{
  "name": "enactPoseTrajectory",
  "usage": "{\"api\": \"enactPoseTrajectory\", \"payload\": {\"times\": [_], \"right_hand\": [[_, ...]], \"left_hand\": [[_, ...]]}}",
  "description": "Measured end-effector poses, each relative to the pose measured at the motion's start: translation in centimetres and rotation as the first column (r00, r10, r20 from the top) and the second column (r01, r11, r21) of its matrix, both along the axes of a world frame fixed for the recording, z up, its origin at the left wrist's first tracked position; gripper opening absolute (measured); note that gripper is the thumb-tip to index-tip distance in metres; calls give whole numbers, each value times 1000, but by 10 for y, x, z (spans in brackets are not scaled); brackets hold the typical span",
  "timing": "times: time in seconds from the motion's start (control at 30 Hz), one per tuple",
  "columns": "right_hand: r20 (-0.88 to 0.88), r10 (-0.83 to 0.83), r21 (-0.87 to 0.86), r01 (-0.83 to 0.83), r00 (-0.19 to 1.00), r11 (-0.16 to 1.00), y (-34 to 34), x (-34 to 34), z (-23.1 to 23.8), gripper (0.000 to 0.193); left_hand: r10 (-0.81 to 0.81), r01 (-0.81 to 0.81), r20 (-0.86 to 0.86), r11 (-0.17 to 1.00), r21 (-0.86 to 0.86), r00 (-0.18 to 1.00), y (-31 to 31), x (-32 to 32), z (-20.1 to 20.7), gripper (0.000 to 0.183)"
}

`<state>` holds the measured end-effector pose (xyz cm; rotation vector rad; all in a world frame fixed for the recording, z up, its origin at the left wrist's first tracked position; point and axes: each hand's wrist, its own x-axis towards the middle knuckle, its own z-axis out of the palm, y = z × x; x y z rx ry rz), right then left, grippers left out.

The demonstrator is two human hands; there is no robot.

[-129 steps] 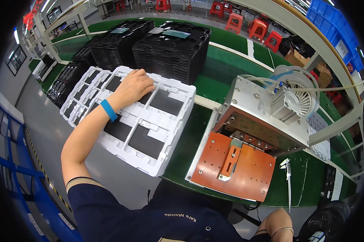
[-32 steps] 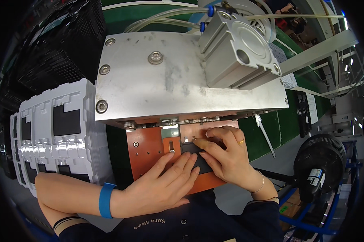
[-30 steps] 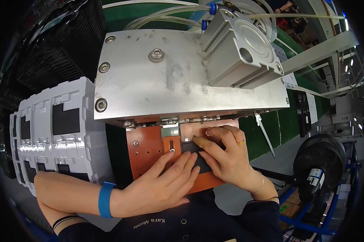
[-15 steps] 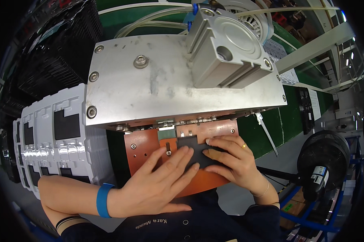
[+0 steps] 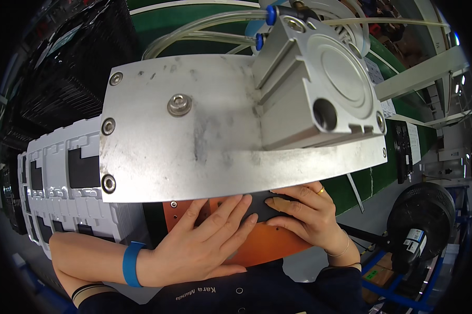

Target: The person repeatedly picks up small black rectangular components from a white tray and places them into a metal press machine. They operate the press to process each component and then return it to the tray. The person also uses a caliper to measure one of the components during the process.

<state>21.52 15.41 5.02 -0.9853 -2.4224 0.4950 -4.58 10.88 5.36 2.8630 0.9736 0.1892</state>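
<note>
A flat dark grey piece [image 5: 263, 207] lies on the orange plate [image 5: 270, 247] of a metal press fixture. My left hand [image 5: 186, 248], with a blue band at the wrist, rests with its fingers stretched out, the fingertips on the grey piece's left side. At the piece's right side, my right hand [image 5: 314, 217] has its bent fingers and thumb on it. A ring and a finger wrap show on that hand. The silver top plate [image 5: 215, 136] overhangs the work and hides the piece's far edge and some of my right fingertips.
An air cylinder [image 5: 319, 89] with clear hoses sits on the top plate. White trays [image 5: 58, 183] holding dark pieces are stacked at left, with black trays [image 5: 74, 78] behind. A black fan [image 5: 419, 225] stands at right. The bench is green [image 5: 346, 196].
The view has shifted so that the top plate looks larger and lower and covers more of the orange plate and grey piece. Both hands keep nearly the same places on the piece.
</note>
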Motion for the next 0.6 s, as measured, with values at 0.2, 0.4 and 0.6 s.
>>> {"api": "enactPoseTrajectory", "payload": {"times": [0.2, 0.4, 0.6], "right_hand": [[-18, 12, 6, -11, 1000, 1000, 1, 1, -2, 39], [-25, 6, -17, -6, 1000, 1000, 1, 4, -5, 41], [-24, 10, -34, -11, 1000, 999, 3, 1, 0, 42]], "left_hand": [[19, -19, 15, 1000, -25, 1000, -3, -1, -5, 81], [16, -16, -14, 999, -38, 1000, -3, -1, -4, 83], [11, -11, -33, 1000, -11, 999, -5, -2, -7, 83]]}}
